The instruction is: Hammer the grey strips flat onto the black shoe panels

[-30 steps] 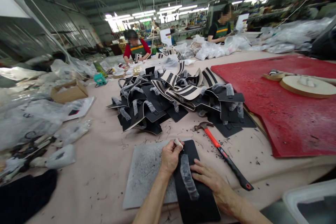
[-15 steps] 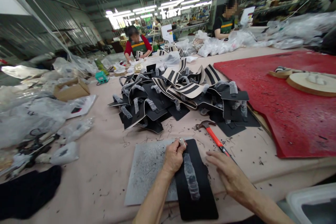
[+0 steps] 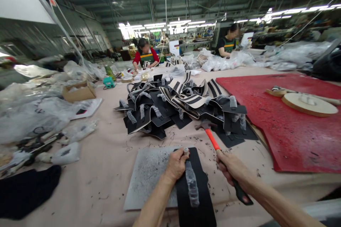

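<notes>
My left hand (image 3: 174, 166) is closed around a short silver metal punch (image 3: 185, 151), held upright at the upper end of a black panel (image 3: 204, 195). A plastic-wrapped strap (image 3: 192, 186) runs down the middle of that panel. The panel lies partly over a speckled grey slab (image 3: 147, 173). To the right, my right hand (image 3: 231, 167) grips a claw hammer (image 3: 212, 139) by its red and black handle. The hammer's head points away from me, close to the table by the pile. The punch's lower tip is hidden by my fingers.
Ahead lies a pile of black panels and striped pieces (image 3: 160, 110). A red sheet (image 3: 255, 113) bearing a tape roll (image 3: 310, 104) covers the right side. Plastic bags (image 3: 45, 113) and a cardboard box (image 3: 78, 92) stand left. Two co-workers sit across the table.
My right hand, open beside the hammer before, has closed on its handle, and the hammer has shifted slightly. My left hand still holds the punch on the panel. The camera view has tilted up.
</notes>
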Demonstrator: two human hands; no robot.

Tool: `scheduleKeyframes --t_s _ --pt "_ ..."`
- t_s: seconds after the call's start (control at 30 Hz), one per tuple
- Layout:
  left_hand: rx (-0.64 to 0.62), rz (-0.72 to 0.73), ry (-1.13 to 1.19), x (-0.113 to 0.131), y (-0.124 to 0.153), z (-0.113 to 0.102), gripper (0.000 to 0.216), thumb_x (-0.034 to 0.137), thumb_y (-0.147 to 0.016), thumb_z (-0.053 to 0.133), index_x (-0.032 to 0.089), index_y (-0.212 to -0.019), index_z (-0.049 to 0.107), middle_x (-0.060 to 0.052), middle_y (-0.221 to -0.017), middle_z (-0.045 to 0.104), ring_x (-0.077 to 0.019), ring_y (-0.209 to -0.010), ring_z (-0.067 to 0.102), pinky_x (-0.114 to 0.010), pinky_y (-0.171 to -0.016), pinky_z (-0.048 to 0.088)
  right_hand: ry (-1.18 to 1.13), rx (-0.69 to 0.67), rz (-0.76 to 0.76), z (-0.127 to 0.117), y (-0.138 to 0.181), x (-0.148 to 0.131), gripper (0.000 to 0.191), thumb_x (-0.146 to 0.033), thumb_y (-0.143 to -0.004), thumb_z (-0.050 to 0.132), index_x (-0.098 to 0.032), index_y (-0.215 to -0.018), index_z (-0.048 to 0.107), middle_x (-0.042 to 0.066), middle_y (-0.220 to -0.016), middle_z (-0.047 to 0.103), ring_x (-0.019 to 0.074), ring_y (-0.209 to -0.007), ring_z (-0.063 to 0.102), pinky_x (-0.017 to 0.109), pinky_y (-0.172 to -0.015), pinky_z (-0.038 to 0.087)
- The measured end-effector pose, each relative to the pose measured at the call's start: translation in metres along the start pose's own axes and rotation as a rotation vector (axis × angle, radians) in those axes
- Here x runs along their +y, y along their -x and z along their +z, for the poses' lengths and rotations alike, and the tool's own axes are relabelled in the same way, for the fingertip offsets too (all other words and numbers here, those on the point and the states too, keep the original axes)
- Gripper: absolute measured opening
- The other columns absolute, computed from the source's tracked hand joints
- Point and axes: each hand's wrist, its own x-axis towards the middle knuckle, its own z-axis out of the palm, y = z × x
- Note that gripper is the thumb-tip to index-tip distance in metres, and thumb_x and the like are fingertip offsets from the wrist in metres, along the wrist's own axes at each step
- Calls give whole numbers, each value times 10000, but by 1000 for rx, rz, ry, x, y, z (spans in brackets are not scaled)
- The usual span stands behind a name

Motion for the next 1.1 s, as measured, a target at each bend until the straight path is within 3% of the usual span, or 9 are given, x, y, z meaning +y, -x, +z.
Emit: scheduleKeyframes --t_s 0.17,0.3,0.37,0.47,0.53,0.73,0.97,1.03,1.1 --pt "8 16 -5 -3 0 1 177 188 -896 525 214 -894 700 -43 -830 712 -202 -779 646 -293 -761 476 449 300 -495 -6 33 0 406 -558 -969 324 -242 -793 509 15 -601 574 173 -514 543 286 -497 336" --pt "11 9 -15 -6 0 1 167 197 -887 533 221 -875 697 -43 -824 711 -207 -776 642 -299 -758 469 740 220 -473 -22 42 -6 307 -504 -956 423 -252 -855 566 12 -569 598 188 -468 557 292 -480 246" --pt "15 -13 9 -6 0 1 159 206 -878 545 222 -875 703 -45 -837 719 -211 -794 647 -301 -775 470 707 264 -514 -33 48 -26 333 -532 -948 413 -257 -811 540 7 -544 571 186 -459 536 296 -477 244" --pt "26 -39 67 -6 0 1 148 231 -873 565 225 -877 713 -48 -857 727 -216 -815 652 -303 -803 475 430 532 -616 -42 60 -53 362 -570 -964 352 -270 -803 475 -7 -542 510 175 -462 486 299 -482 303" --pt "27 -36 71 -6 0 1 154 229 -879 561 226 -891 714 -50 -866 728 -217 -815 652 -304 -803 474 281 643 -645 -37 63 -52 342 -548 -981 323 -274 -821 452 -12 -553 494 171 -465 473 298 -487 338" --pt "7 7 -46 -10 1 2 153 172 -867 558 231 -831 695 -19 -746 677 -191 -690 606 -280 -691 434 735 192 -490 -16 50 7 309 -515 -937 426 -262 -807 548 17 -535 591 207 -440 540 304 -473 237" --pt "20 -1 7 -9 1 2 182 185 -869 555 228 -930 722 -49 -870 737 -219 -820 670 -313 -781 499 641 141 -251 -34 14 60 359 -465 -974 336 -233 -816 559 42 -622 645 233 -588 633 308 -559 363" --pt "28 -31 31 -9 1 2 200 193 -860 573 226 -980 729 -58 -911 755 -229 -857 688 -332 -820 518 728 216 -210 -30 2 79 321 -419 -962 360 -213 -863 585 70 -675 660 262 -631 644 333 -580 407" --pt "40 -50 42 -8 1 2 233 197 -856 584 225 -1036 730 -65 -958 766 -240 -902 698 -355 -868 523 825 343 -308 -19 -1 85 280 -374 -933 425 -188 -1021 614 126 -872 690 295 -740 658 388 -648 465"
